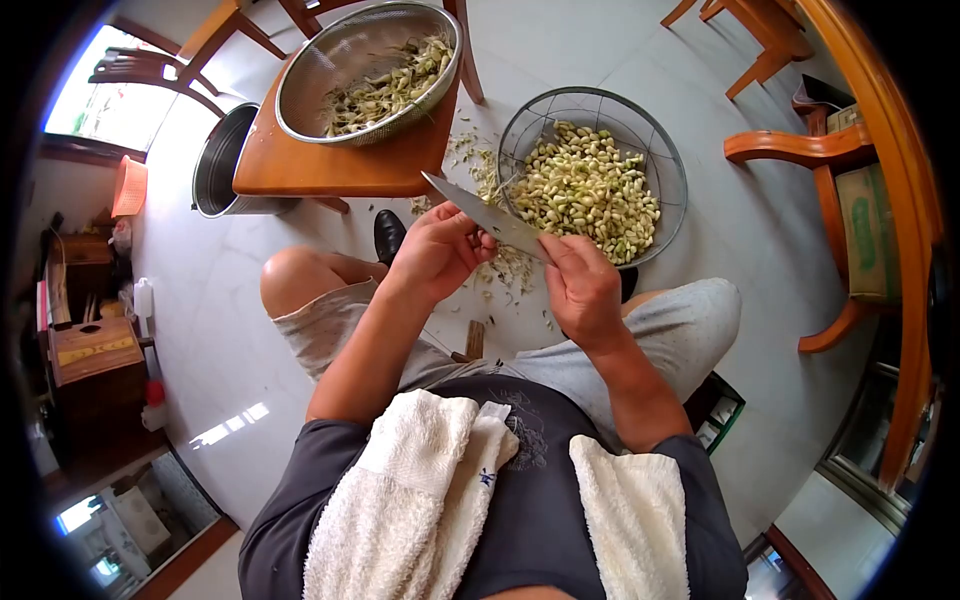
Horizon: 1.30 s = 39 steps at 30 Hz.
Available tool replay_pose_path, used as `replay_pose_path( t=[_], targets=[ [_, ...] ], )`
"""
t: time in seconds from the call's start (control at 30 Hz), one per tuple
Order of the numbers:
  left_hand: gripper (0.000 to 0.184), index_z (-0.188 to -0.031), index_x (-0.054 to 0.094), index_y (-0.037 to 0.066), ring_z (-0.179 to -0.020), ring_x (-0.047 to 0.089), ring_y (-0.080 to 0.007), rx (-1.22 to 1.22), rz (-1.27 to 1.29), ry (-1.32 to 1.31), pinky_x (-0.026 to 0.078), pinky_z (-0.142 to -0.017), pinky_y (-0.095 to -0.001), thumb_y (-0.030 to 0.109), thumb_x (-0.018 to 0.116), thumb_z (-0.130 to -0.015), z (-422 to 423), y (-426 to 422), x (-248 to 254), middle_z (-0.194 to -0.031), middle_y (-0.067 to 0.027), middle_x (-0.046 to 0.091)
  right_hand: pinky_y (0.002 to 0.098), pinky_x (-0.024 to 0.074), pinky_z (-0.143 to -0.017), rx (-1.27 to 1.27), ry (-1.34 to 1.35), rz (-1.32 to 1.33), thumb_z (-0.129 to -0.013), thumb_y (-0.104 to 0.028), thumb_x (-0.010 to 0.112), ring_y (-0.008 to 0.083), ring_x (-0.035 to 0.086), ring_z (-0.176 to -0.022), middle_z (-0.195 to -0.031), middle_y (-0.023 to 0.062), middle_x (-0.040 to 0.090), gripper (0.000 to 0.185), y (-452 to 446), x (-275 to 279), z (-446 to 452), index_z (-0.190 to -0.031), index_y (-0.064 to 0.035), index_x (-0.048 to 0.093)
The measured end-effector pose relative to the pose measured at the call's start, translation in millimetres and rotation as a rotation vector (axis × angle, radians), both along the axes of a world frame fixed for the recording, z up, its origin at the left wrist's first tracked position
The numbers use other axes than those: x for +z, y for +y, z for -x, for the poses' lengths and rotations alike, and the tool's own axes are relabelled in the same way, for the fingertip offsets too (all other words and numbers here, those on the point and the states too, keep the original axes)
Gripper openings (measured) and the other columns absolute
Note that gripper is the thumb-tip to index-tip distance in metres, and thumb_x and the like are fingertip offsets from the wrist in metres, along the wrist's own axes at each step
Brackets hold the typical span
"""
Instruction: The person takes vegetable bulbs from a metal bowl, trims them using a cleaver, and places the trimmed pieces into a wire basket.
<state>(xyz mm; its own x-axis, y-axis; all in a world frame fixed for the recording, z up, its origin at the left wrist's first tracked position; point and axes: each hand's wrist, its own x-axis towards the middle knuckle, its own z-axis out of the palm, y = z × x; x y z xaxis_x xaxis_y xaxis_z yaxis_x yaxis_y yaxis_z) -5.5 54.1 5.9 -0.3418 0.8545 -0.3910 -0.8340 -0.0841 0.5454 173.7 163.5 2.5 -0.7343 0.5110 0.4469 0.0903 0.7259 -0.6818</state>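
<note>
My right hand [587, 295] is wrapped round a knife [490, 217], its broad blade pointing up and to the left. Just under the blade, my left hand [437, 252] has thumb and fingers closed in a pinch; what they hold, if anything, is hidden. Both hands are above my lap, close together. Beyond them on the floor stands a round wire-mesh basket [684, 190] with many small pale green-white bulbs [585, 190] in it. A metal colander [300, 85] with untrimmed, stringy bulbs [395, 92] sits on a wooden stool [330, 172].
Pale trimmings [510, 268] lie scattered on the tiled floor between my feet. A metal bucket [222, 165] stands left of the stool. Wooden table and chair legs [800, 148] border the right side. White towels [405, 470] hang over my shoulders.
</note>
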Motion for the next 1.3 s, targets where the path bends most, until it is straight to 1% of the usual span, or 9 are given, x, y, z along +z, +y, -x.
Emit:
replay_pose_path(
  t=[0.03, 0.13, 0.33, 0.4, 0.43, 0.73, 0.93, 1.17, 1.3],
  targets=[
    [0.007, -0.092, 0.055, 0.001, -0.068, 0.057, -0.0176, 0.025, 0.043, 0.014, 0.048, -0.065, -0.0315, 0.002, 0.048, -0.091, -1.6, 0.6, -1.0, -0.081, -0.0099, 0.061, 0.0364, 0.0484, -0.067, 0.000, -0.006, -0.015, -0.071, 0.000, 0.064, 0.0290, 0.059, -0.078, -0.092, 0.0115, 0.057, 0.037, 0.1, 1.9, -0.7, -0.107, -0.0036, 0.062],
    [0.026, -0.110, 0.053, -0.008, -0.076, 0.060, -0.0250, 0.000, -0.001, 0.038, 0.051, -0.070, -0.0359, 0.000, 0.047, -0.086, 0.4, -1.8, -11.1, -0.092, -0.0170, 0.062, 0.0354, 0.0490, -0.069, 0.001, -0.023, -0.035, -0.070, 0.002, 0.063, 0.0287, 0.059, -0.078, -0.093, 0.0122, 0.058, 0.038, -0.1, 6.8, -2.3, -0.108, -0.0021, 0.062],
    [0.028, -0.111, 0.053, -0.008, -0.079, 0.061, -0.0271, -0.047, -0.132, -0.078, 0.050, -0.072, -0.0380, -0.002, 0.046, -0.085, 4.1, -2.6, -21.7, -0.093, -0.0182, 0.062, 0.0370, 0.0481, -0.067, 0.007, -0.036, -0.068, -0.070, -0.001, 0.065, 0.0289, 0.058, -0.078, -0.091, 0.0110, 0.056, 0.040, 1.0, 3.9, -4.0, -0.109, -0.0026, 0.061],
    [0.012, -0.096, 0.055, -0.003, -0.071, 0.058, -0.0206, 0.004, 0.005, -0.013, 0.047, -0.065, -0.0329, -0.001, 0.046, -0.088, -3.4, 1.4, -7.9, -0.086, -0.0131, 0.061, 0.0371, 0.0480, -0.066, 0.009, -0.038, -0.071, -0.070, -0.001, 0.065, 0.0289, 0.058, -0.078, -0.090, 0.0109, 0.056, 0.040, 0.6, 4.4, -3.8, -0.109, -0.0025, 0.061],
    [0.010, -0.088, 0.057, -0.001, -0.067, 0.056, -0.0173, 0.030, 0.075, 0.019, 0.045, -0.062, -0.0304, 0.000, 0.047, -0.089, -6.2, 3.2, -1.5, -0.082, -0.0105, 0.061, 0.0371, 0.0480, -0.066, 0.009, -0.038, -0.073, -0.070, -0.001, 0.065, 0.0290, 0.058, -0.077, -0.090, 0.0109, 0.056, 0.040, 0.7, 4.1, -3.7, -0.109, -0.0025, 0.061],
    [0.006, -0.094, 0.052, 0.000, -0.066, 0.054, -0.0170, 0.008, 0.010, -0.008, 0.046, -0.063, -0.0305, 0.002, 0.046, -0.092, -4.1, 0.2, -9.1, -0.087, -0.0095, 0.059, 0.0354, 0.0491, -0.069, 0.009, -0.069, -0.044, -0.071, 0.002, 0.063, 0.0287, 0.059, -0.078, -0.093, 0.0126, 0.058, 0.038, -0.1, 4.7, -3.2, -0.108, -0.0007, 0.062],
    [0.008, -0.093, 0.052, 0.001, -0.066, 0.054, -0.0167, 0.011, -0.061, 0.035, 0.045, -0.062, -0.0303, -0.001, 0.045, -0.090, -5.0, -2.7, -16.4, -0.085, -0.0094, 0.059, 0.0368, 0.0477, -0.064, 0.002, -0.036, -0.081, -0.070, -0.001, 0.065, 0.0281, 0.057, -0.076, -0.088, 0.0097, 0.055, 0.037, -1.4, 1.6, -0.6, -0.107, -0.0033, 0.061],
    [0.007, -0.090, 0.053, 0.002, -0.065, 0.053, -0.0164, 0.058, -0.016, 0.014, 0.042, -0.061, -0.0300, 0.000, 0.046, -0.090, -9.6, -2.7, -9.0, -0.081, -0.0089, 0.058, 0.0369, 0.0474, -0.064, -0.009, -0.044, -0.095, -0.071, -0.001, 0.065, 0.0279, 0.057, -0.075, -0.087, 0.0091, 0.054, 0.036, -2.5, 1.9, -0.3, -0.106, -0.0041, 0.062],
    [0.006, -0.091, 0.052, 0.003, -0.065, 0.053, -0.0161, 0.027, -0.052, 0.032, 0.041, -0.060, -0.0299, 0.003, 0.046, -0.091, -6.8, -9.7, -16.0, -0.080, -0.0086, 0.058, 0.0359, 0.0490, -0.069, 0.000, -0.093, -0.063, -0.071, 0.003, 0.062, 0.0292, 0.059, -0.078, -0.093, 0.0121, 0.057, 0.038, -5.8, -0.5, -0.6, -0.108, -0.0023, 0.062]
  ],
)
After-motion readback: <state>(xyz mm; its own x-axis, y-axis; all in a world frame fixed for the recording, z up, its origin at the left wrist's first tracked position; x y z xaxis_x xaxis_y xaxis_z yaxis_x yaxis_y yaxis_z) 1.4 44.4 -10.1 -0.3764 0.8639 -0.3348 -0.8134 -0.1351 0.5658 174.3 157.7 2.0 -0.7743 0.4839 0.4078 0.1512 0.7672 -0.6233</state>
